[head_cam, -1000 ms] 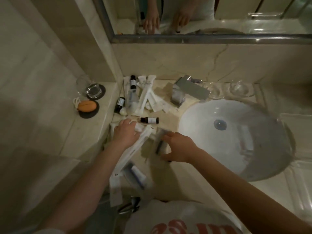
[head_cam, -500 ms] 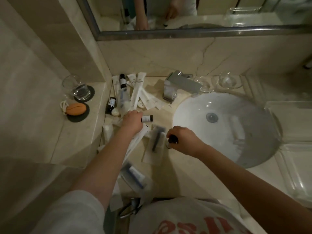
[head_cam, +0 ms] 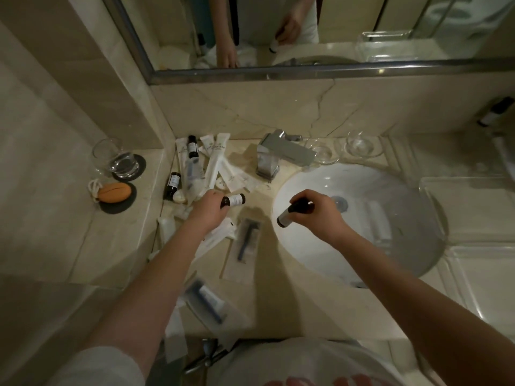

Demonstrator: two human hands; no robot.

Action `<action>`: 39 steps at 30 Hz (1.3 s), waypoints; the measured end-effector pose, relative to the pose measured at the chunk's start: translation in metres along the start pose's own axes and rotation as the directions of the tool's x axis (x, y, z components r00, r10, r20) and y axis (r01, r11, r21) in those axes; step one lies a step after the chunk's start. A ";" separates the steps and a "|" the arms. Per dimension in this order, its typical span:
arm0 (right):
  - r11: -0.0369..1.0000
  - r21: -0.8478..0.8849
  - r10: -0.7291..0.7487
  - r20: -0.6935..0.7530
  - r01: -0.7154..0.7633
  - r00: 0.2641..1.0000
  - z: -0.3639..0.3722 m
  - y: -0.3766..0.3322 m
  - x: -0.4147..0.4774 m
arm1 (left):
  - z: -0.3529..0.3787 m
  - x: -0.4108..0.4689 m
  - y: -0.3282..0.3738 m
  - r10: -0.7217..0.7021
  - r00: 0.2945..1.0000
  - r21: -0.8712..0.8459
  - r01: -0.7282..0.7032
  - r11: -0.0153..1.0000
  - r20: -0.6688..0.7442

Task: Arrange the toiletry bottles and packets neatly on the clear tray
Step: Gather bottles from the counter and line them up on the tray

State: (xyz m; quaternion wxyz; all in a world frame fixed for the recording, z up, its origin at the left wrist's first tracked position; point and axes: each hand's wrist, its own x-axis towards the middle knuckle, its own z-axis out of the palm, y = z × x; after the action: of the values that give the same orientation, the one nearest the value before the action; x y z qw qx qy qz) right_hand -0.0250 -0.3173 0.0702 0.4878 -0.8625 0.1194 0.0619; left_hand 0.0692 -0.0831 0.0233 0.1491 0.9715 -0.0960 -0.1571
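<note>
My right hand (head_cam: 317, 214) grips a small dark bottle with a white label (head_cam: 287, 217), lifted over the left edge of the sink. My left hand (head_cam: 209, 208) closes on a second dark bottle (head_cam: 235, 200) lying on the counter. Two more dark bottles (head_cam: 192, 146) (head_cam: 172, 183) lie among several white packets and tubes (head_cam: 216, 162) at the back left. A clear packet with a dark razor (head_cam: 246, 242) lies between my arms. Another clear packet (head_cam: 207, 299) sits near the front edge. The clear tray (head_cam: 473, 268) stands right of the sink.
A white sink (head_cam: 362, 218) with a chrome tap (head_cam: 281, 154) fills the middle. Two small glass dishes (head_cam: 362, 146) stand behind it. On the left ledge are a glass of water (head_cam: 118, 160) and an orange soap (head_cam: 114, 192) on dark coasters. A mirror runs above.
My right hand has picked a dark bottle up from the counter and carried it right, over the sink's edge. My left hand moved back to the bottle lying near the packets.
</note>
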 end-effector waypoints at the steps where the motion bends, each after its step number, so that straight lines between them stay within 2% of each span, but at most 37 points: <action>1: 1.000 0.025 0.003 -0.011 -0.002 1.000 -0.004 0.001 0.001 | -0.005 -0.003 0.003 0.019 1.000 -0.045 -0.019 0.999 -0.019; 8: 0.976 0.216 0.006 -0.013 -0.003 1.000 -0.056 0.013 0.004 | -0.042 -0.035 0.075 0.139 0.976 -0.286 -0.182 0.941 -0.165; 13: 0.946 0.324 0.016 -0.086 0.013 0.996 -0.118 0.036 0.002 | -0.043 -0.032 0.148 0.215 0.959 -0.423 -0.275 0.864 -0.184; 24: 0.902 0.431 0.150 -0.355 0.019 0.923 -0.249 0.110 0.011 | -0.001 0.027 0.306 0.362 0.916 -0.423 -0.400 0.813 -0.172; 32: 0.928 0.362 0.250 -0.435 -0.086 0.865 -0.315 0.168 0.060 | 0.028 0.106 0.392 0.400 0.914 -0.306 -0.399 0.864 -0.063; 35: 0.959 0.259 0.226 -0.463 -0.113 0.857 -0.333 0.181 0.090 | 0.034 0.137 0.417 0.416 0.909 -0.223 -0.409 0.885 -0.017; 39: 0.992 0.058 0.127 -0.440 -0.114 0.889 -0.352 0.188 0.125 | 0.040 0.167 0.442 0.466 0.884 -0.153 -0.456 0.877 0.035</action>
State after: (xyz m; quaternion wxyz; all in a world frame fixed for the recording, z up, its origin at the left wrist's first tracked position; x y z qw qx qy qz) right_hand 0.0421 -0.7300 0.0686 0.4561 -0.8374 0.2813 -0.1073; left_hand 0.1495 -0.5464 0.0823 0.2468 0.9015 -0.3186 -0.1578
